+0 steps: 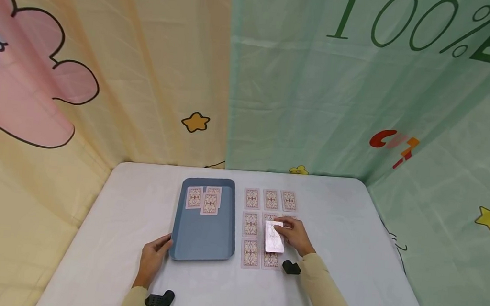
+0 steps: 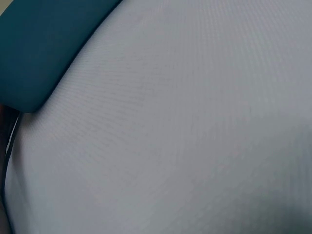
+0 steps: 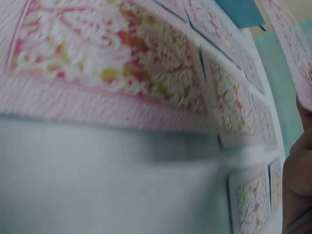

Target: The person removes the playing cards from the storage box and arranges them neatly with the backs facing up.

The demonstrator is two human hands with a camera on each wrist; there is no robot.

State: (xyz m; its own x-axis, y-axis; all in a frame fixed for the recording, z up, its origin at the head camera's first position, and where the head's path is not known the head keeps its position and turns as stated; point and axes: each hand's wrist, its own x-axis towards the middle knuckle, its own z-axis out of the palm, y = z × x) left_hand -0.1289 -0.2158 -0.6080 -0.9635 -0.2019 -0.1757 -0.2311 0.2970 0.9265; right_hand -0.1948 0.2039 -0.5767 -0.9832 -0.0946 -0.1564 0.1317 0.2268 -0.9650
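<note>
My right hand (image 1: 296, 234) pinches a playing card (image 1: 274, 239) at its upper right corner, over the middle column of a grid of cards. In the right wrist view this held card (image 3: 291, 44) is at the upper right, with part of the hand below it. My left hand (image 1: 151, 261) holds the lower left edge of a blue-grey tray (image 1: 203, 241), thumb and fingers at the rim. The tray's corner (image 2: 34, 63) shows in the left wrist view. In the tray lie a card (image 1: 194, 197) and, beside it, two overlapping cards (image 1: 210, 204), patterned backs up.
Right of the tray, rows of face-down cards (image 1: 252, 199) lie on the white table (image 1: 203, 294); the right hand and held card partly cover some. Each wrist wears a black device (image 1: 160, 300). Printed curtains (image 1: 296, 104) hang behind and beside the table.
</note>
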